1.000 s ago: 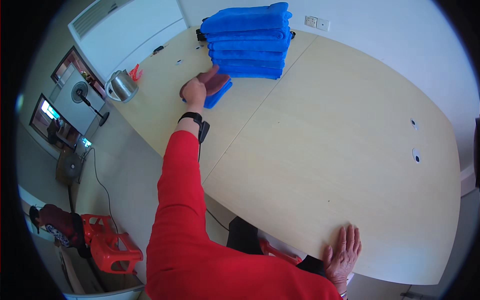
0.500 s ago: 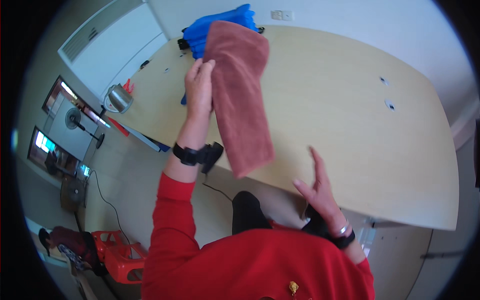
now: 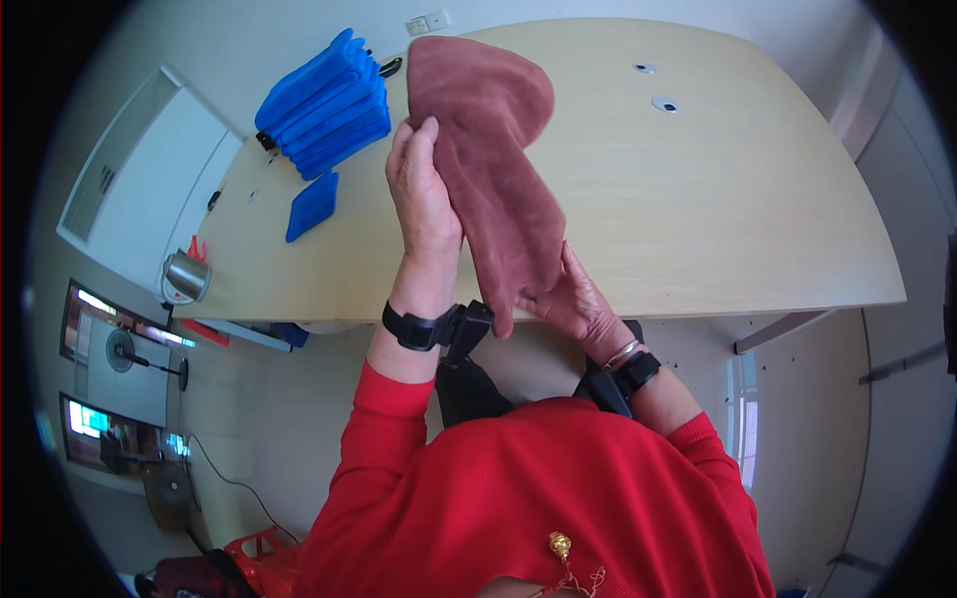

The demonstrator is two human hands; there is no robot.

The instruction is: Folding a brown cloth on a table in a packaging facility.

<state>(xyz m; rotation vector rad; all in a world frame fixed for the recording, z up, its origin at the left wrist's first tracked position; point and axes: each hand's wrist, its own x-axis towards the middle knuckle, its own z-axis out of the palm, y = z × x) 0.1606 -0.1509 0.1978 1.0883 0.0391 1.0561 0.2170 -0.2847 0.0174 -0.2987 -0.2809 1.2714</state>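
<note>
A brownish-pink cloth towel (image 3: 498, 130), long and folded lengthwise, hangs over the near side of the table. My left hand (image 3: 424, 189) is closed on its left edge, thumb on top and the other fingers partly hidden behind the cloth. My right hand (image 3: 573, 304) is at the lower right edge of the towel, palm upward, with the cloth bending in between its thumb and fingers. Some right fingertips are hidden by the cloth. The towel's upper end flops to the right, and its lower end narrows to a tip near my left wrist.
On the pale wooden table (image 3: 738, 199), a stack of folded blue cloths (image 3: 334, 110) stands at the back left. One folded blue cloth (image 3: 312, 207) lies apart, nearer me. A metal kettle (image 3: 187, 276) is at the left end. Below left is a red plastic stool (image 3: 264, 558).
My right hand has come up and left from beside the towel to its lower edge, and the cloth now bends there. The view has shifted, showing more of the blue stack.
</note>
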